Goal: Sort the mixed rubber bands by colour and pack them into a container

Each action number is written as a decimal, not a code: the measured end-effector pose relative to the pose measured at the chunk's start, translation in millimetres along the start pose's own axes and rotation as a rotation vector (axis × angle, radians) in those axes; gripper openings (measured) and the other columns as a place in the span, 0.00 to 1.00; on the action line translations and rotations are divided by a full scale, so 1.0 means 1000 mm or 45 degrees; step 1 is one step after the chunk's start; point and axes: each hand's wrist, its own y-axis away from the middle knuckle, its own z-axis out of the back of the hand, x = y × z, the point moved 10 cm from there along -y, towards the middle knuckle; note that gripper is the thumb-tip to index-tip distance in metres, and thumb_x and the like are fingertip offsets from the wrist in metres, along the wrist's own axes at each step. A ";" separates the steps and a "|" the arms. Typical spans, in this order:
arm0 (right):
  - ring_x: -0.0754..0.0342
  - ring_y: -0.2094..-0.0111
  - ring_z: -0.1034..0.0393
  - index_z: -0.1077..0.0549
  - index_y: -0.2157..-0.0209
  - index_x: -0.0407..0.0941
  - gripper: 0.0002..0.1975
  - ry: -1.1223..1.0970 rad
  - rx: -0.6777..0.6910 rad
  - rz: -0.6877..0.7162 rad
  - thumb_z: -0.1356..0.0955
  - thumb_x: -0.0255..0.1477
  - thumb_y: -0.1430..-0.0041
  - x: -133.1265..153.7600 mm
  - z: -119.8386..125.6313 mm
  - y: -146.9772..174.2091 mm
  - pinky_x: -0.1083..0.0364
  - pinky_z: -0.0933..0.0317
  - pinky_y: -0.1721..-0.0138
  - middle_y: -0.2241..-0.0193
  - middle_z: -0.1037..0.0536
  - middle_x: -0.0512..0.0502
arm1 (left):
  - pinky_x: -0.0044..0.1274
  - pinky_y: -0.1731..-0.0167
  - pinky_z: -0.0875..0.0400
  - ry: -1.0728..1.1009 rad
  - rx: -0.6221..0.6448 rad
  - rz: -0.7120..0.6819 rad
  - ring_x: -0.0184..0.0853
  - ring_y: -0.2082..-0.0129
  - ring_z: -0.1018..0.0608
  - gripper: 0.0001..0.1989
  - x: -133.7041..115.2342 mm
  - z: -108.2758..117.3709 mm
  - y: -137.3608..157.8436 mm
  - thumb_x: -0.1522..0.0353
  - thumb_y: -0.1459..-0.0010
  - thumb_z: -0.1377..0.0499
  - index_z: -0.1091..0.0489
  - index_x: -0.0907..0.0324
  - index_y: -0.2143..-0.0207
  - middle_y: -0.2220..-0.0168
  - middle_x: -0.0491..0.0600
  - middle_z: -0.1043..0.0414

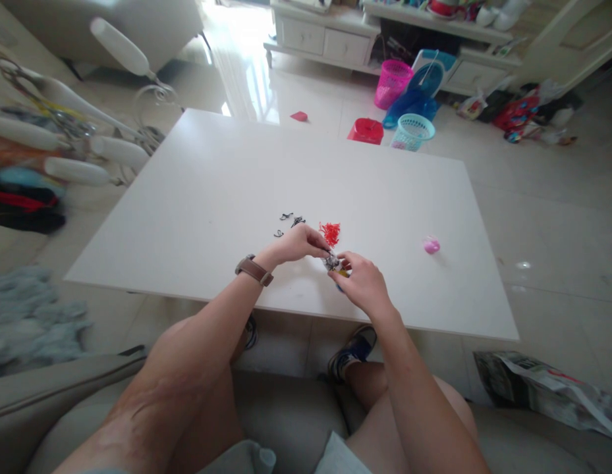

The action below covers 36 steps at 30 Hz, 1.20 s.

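Near the front edge of the white table, my two hands meet at a small see-through container with dark bits in it. My right hand is closed around its lower side, where a little yellow and blue shows. The fingers of my left hand are pinched at its top edge; whether they also hold a small piece is hidden. Just beyond lies a pile of small red pieces. Several thin black pieces, like small bands or clips, lie scattered beyond my left hand.
A small pink object sits on the table to the right. Past the far edge, a red stool, a light-blue basket and a pink basket stand on the floor. A white lamp-like fixture is at the left.
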 end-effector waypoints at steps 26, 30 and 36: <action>0.48 0.60 0.25 0.24 0.56 0.52 0.12 0.028 0.008 0.006 0.28 0.37 0.42 0.002 0.000 0.001 0.53 0.39 0.63 0.60 0.19 0.48 | 0.25 0.66 0.28 -0.176 -0.036 -0.070 0.34 0.69 0.21 0.06 -0.011 0.003 0.000 0.68 0.52 0.30 0.19 0.62 0.72 0.72 0.51 0.20; 0.48 0.60 0.25 0.24 0.56 0.52 0.12 0.022 0.010 0.009 0.29 0.37 0.41 0.002 0.000 0.001 0.53 0.39 0.63 0.60 0.19 0.48 | 0.25 0.65 0.28 -0.174 -0.087 -0.120 0.34 0.68 0.22 0.05 -0.016 0.006 0.001 0.70 0.54 0.29 0.19 0.62 0.72 0.69 0.51 0.21; 0.49 0.60 0.25 0.24 0.56 0.51 0.12 0.026 0.014 -0.006 0.29 0.37 0.41 0.001 0.000 0.000 0.53 0.39 0.63 0.60 0.19 0.48 | 0.24 0.67 0.28 -0.090 -0.122 -0.157 0.32 0.70 0.22 0.06 -0.017 0.004 0.000 0.70 0.52 0.30 0.23 0.63 0.73 0.72 0.49 0.22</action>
